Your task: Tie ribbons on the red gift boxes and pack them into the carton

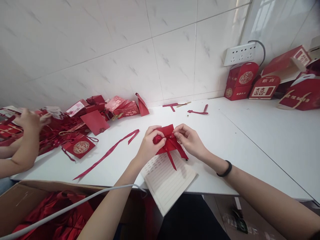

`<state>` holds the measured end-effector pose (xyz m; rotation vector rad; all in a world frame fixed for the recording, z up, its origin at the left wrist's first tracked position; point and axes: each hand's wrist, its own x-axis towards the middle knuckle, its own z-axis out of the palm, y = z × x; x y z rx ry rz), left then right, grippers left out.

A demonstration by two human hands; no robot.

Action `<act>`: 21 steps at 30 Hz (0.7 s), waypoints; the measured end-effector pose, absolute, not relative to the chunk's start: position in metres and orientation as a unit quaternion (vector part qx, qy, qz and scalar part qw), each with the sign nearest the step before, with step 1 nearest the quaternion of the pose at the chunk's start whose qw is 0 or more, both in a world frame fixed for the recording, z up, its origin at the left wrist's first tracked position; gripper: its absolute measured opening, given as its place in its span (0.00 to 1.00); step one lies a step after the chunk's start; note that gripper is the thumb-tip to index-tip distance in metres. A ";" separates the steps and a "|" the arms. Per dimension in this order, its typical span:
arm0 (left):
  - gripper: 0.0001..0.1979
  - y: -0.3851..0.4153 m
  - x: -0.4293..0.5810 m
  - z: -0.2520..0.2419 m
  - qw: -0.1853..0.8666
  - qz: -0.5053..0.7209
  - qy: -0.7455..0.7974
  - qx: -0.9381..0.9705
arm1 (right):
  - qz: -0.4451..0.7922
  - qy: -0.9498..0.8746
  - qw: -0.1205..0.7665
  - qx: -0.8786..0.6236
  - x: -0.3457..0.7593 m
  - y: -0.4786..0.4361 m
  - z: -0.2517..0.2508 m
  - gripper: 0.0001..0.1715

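A small red gift box (168, 129) with a red ribbon (171, 159) across it is between my hands, over a lined notebook (170, 186) with writing on its upper part. My left hand (152, 141) is closed, pinching the ribbon at the box's left side, where a rounded red loop shows. On the right, the thumb and forefinger of my right hand (187, 138) are pressed together on the ribbon near the bow's middle. Two ribbon ends hang down from the knot. A loose dark-red ribbon (110, 152) lies on the table to the left.
Many red boxes (120, 108) are heaped at the left, where a co-worker's hands (31, 121) work. Ribbon scraps (198, 111) lie near the wall. More red boxes (241, 81) stand at the right. A cardboard box (27, 186) of red cloth sits below, crossed by a grey cable (82, 200).
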<state>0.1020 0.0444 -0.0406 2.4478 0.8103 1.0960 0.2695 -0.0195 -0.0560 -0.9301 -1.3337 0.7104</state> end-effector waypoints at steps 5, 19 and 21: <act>0.02 0.042 0.101 -0.041 0.156 0.386 0.262 0.870 | 0.484 -0.515 0.621 -0.341 0.273 -0.022 -0.048 0.19; 0.01 0.037 0.100 -0.041 0.160 0.375 0.232 0.884 | 0.402 -0.568 0.591 -0.409 0.272 -0.024 -0.045 0.20; 0.02 0.036 0.100 -0.040 0.156 0.372 0.227 0.886 | 0.383 -0.572 0.597 -0.413 0.272 -0.023 -0.047 0.18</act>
